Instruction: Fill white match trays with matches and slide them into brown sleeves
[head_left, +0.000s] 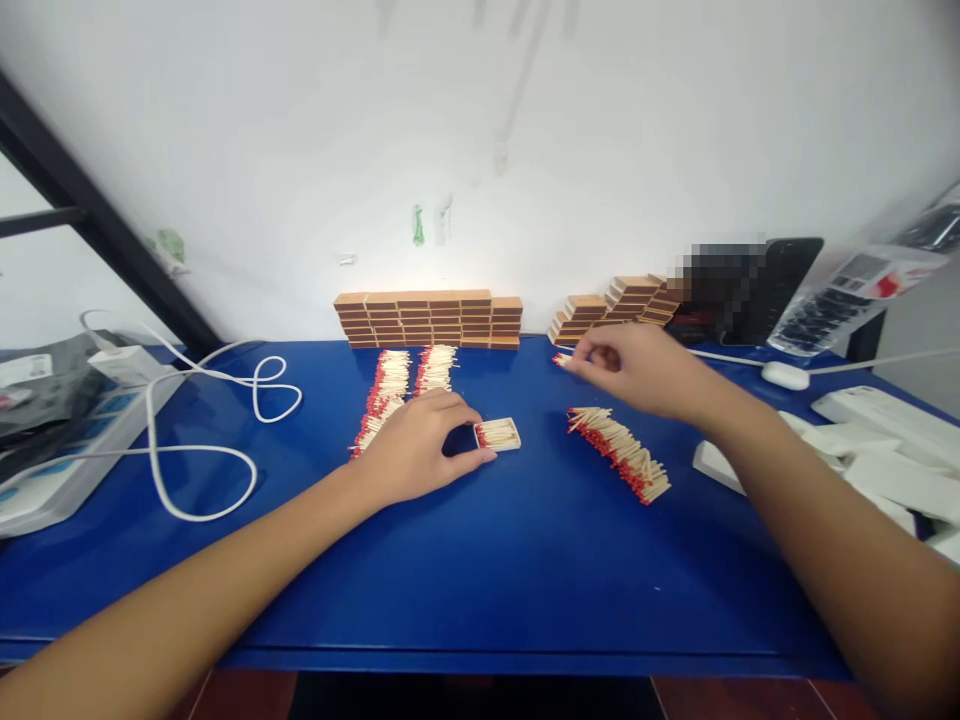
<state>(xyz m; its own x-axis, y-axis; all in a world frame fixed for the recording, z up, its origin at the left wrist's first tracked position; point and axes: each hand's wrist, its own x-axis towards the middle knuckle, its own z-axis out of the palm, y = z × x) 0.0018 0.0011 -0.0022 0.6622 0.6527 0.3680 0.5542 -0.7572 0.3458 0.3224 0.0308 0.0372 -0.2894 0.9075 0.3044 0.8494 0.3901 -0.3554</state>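
The left hand (424, 445) covers the near part of the paired match rows (392, 372), the right hand (634, 365) overlaps the stepped matchbox stack (581, 307), and the bottle (847, 285) runs out of frame. Left fingers and thumb grip the left end of a match-filled tray (499, 434), mid-tabletop (465, 590). The right, palm down, pinches loose matches (560, 359), red heads showing, their number unclear, beyond the right-hand match pile (619, 450).

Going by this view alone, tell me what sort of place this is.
Probably an indoor worktable, home or workshop unclear: stacked matchboxes and heaped red-tipped matches lie on it, with a power strip at the left.
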